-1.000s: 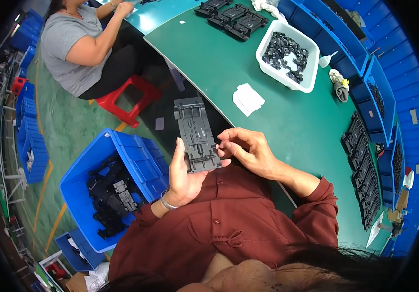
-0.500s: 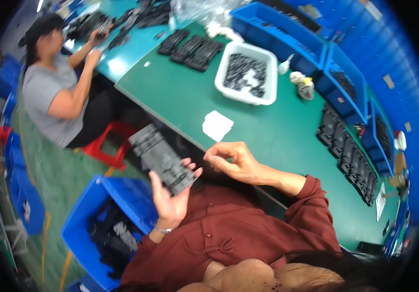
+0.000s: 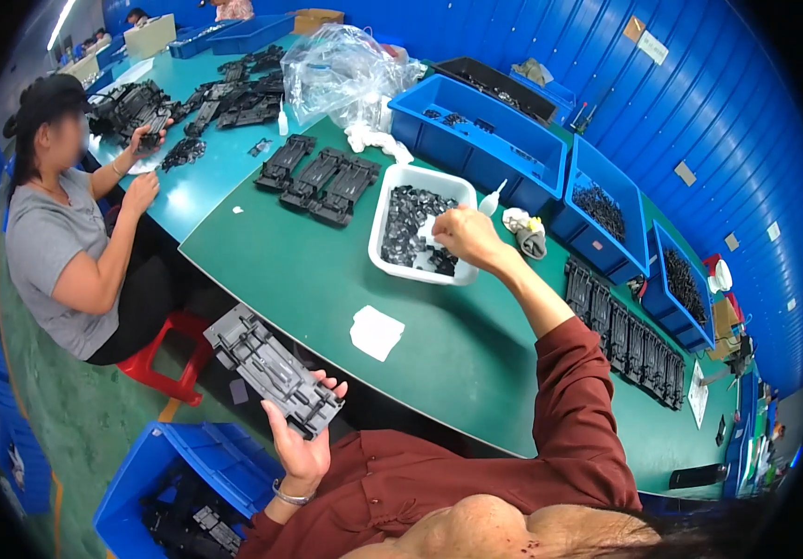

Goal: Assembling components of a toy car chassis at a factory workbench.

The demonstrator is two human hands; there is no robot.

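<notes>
My left hand [image 3: 304,449] grips one end of a long grey plastic chassis [image 3: 273,367], like that of a toy car. Its moulded side faces up, and it is held off the table's near edge, tilted. My right hand [image 3: 468,237] reaches over the white plastic tub [image 3: 423,273], fingers bent down and pinched together. Whatever they pinch, if anything, is hidden. Small shiny black parts [image 3: 409,216] fill much of the tub. A white paper sheet [image 3: 376,333] lies between the tub and the chassis.
Similar chassis [image 3: 329,184] lie left of the tub; a row of dark chassis [image 3: 620,331] lies right. Blue bins [image 3: 476,140] line the table's back. A blue crate [image 3: 178,443] stands low at left. A co-worker [image 3: 70,242] sits at left on a red stool [image 3: 170,359].
My right hand has moved away from near the table edge, up and forward, into the white tub. The left hand still holds the chassis. The whole view has shifted.
</notes>
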